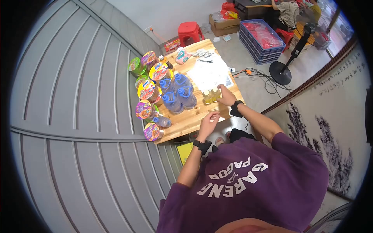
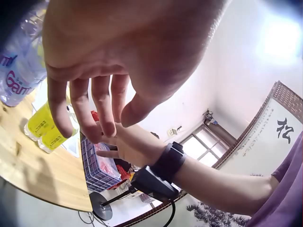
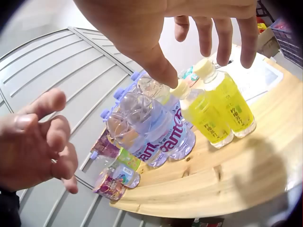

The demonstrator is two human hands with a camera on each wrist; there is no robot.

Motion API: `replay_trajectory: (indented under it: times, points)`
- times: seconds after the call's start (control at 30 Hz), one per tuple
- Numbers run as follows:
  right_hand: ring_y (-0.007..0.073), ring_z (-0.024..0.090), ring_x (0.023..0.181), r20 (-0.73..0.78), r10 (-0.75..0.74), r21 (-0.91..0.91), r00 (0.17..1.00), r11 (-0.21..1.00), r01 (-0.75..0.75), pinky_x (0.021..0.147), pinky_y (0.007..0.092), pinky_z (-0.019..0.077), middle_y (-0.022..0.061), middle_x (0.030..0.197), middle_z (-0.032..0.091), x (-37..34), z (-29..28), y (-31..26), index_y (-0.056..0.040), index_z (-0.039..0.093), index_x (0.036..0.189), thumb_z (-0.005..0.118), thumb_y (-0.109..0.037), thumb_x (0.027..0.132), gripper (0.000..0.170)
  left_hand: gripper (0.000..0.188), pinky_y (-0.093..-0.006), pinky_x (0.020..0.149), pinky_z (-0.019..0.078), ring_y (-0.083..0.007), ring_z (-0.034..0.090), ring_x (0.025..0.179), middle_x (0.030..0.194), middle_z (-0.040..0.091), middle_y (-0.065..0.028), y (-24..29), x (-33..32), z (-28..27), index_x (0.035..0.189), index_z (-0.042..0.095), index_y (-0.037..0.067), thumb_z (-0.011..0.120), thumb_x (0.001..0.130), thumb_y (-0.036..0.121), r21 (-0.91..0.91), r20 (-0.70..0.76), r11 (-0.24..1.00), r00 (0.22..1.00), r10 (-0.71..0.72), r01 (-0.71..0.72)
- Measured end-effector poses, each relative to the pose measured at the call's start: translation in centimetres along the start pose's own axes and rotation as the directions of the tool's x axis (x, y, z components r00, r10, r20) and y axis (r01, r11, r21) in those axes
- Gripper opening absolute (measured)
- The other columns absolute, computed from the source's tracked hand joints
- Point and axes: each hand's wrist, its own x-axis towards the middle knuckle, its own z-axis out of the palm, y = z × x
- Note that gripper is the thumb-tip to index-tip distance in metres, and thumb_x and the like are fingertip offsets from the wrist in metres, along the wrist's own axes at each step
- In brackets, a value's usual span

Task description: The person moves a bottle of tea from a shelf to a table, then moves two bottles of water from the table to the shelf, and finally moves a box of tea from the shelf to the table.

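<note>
Two bottles with yellow labels and pale caps [image 1: 208, 97] [image 3: 232, 101] stand side by side on the wooden table [image 1: 194, 120]. Above and beside their caps is the right hand [image 1: 227, 96] [image 3: 156, 23], fingers spread and bent loosely; its thumb is close to one cap, and contact cannot be told. The left hand [image 1: 210, 121] [image 2: 113, 52] hangs at the table's front edge with relaxed fingers, holding nothing. Several large water bottles with blue caps [image 1: 186, 97] [image 3: 165, 127] stand left of the yellow ones.
Instant noodle cups [image 1: 147, 91] and a small bottle [image 1: 162, 121] line the table's left side. White papers [image 1: 210, 73], a pen and a pink cloth [image 1: 182, 57] lie towards the back. Beyond are blue crates [image 1: 260, 42], a fan [image 1: 280, 73], a red stool [image 1: 189, 32] and floor cables.
</note>
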Motion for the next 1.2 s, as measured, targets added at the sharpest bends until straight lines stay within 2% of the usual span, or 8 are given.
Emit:
replay_trajectory:
  times: [0.2,0.43,0.57,0.7,0.9,1.07,1.1,1.2]
  points:
    - [0.0385,0.062,0.123,0.250,0.138,0.008,0.958,0.989,-0.145,0.105,0.0423,0.0493,0.0271,0.128,0.065,3.9,1.2,2.4,-0.0054,0.050,0.145,0.073,-0.023,0.086,0.065,0.025,-0.0251,0.085,0.0535,-0.0092,0.067,0.090,0.099,0.072,-0.0034,0.0,-0.8,0.1,0.121,0.070,0.000,0.070,0.099,0.013,0.005,-0.079,0.998,0.995,-0.067,0.068]
    - [0.0374,0.055,0.134,0.234,-0.056,-0.006,0.971,0.998,0.059,0.111,0.0407,0.0455,0.0244,0.142,0.058,4.3,3.2,7.4,-0.0079,0.046,0.148,0.079,-0.021,0.083,0.075,0.025,-0.0265,0.085,0.0541,-0.0105,0.069,0.090,0.098,0.075,-0.0037,-1.8,-3.8,0.6,0.121,0.069,0.001,0.070,0.100,0.014,0.002,-0.239,0.993,0.964,-0.116,0.120]
    - [0.0389,0.060,0.127,0.315,0.117,0.112,0.942,0.981,-0.159,0.106,0.0431,0.0484,0.0242,0.134,0.063,5.0,4.4,9.1,-0.0072,0.040,0.148,0.084,-0.024,0.081,0.082,0.025,-0.0276,0.084,0.0547,-0.0135,0.071,0.093,0.103,0.076,-0.0052,-2.5,-7.7,2.4,0.122,0.070,0.003,0.070,0.100,0.015,-0.058,-0.326,0.969,0.913,-0.246,0.240]
    - [0.0385,0.065,0.119,0.282,-0.014,0.123,0.959,0.992,-0.021,0.100,0.0444,0.0510,0.0254,0.127,0.066,5.1,5.2,11.0,-0.0034,0.042,0.142,0.084,-0.025,0.084,0.074,0.021,-0.0321,0.079,0.0571,-0.0181,0.072,0.090,0.101,0.076,-0.0088,-5.5,-12.1,5.1,0.116,0.072,0.004,0.070,0.099,0.016,-0.180,-0.463,0.937,0.814,-0.350,0.300]
    - [0.0438,0.068,0.110,0.282,-0.030,0.040,0.959,0.999,0.020,0.092,0.0461,0.0536,0.0275,0.116,0.069,1.8,3.9,10.5,-0.0029,0.045,0.136,0.085,-0.028,0.083,0.071,0.024,-0.0310,0.088,0.0554,-0.0179,0.072,0.099,0.109,0.075,-0.0099,-4.5,-16.3,8.3,0.122,0.069,0.002,0.068,0.100,0.013,-0.256,-0.526,0.883,0.709,-0.470,0.394]
    - [0.0428,0.073,0.093,0.431,-0.066,-0.020,0.900,0.996,0.083,0.078,0.0467,0.0568,0.0240,0.102,0.073,-6.3,3.5,9.4,-0.0046,0.045,0.136,0.086,-0.050,0.079,0.083,0.028,-0.0319,0.083,0.0573,-0.0185,0.073,0.094,0.108,0.076,-0.0073,-4.5,-18.3,10.2,0.122,0.069,0.005,0.071,0.097,0.018,-0.287,-0.591,0.903,0.682,-0.430,0.320]
    - [0.0420,0.073,0.094,0.528,-0.003,-0.044,0.849,0.999,0.030,0.079,0.0463,0.0574,0.0245,0.103,0.074,-8.0,3.7,8.5,-0.0047,0.045,0.137,0.085,-0.050,0.081,0.082,0.030,-0.0319,0.083,0.0575,-0.0190,0.073,0.095,0.108,0.076,-0.0080,-3.9,-18.9,10.3,0.123,0.069,0.005,0.072,0.097,0.018,-0.256,-0.598,0.911,0.687,-0.413,0.325]
    - [0.0364,0.069,0.115,0.580,-0.249,0.199,0.776,0.967,0.162,0.096,0.0415,0.0538,0.0218,0.123,0.071,-13.8,4.0,3.9,-0.0057,0.052,0.138,0.083,-0.046,0.087,0.072,0.046,-0.0344,0.089,0.0575,-0.0224,0.072,0.105,0.114,0.075,-0.0115,-3.7,-21.2,10.3,0.133,0.063,0.006,0.077,0.092,0.020,-0.168,-0.593,0.920,0.709,-0.381,0.355]
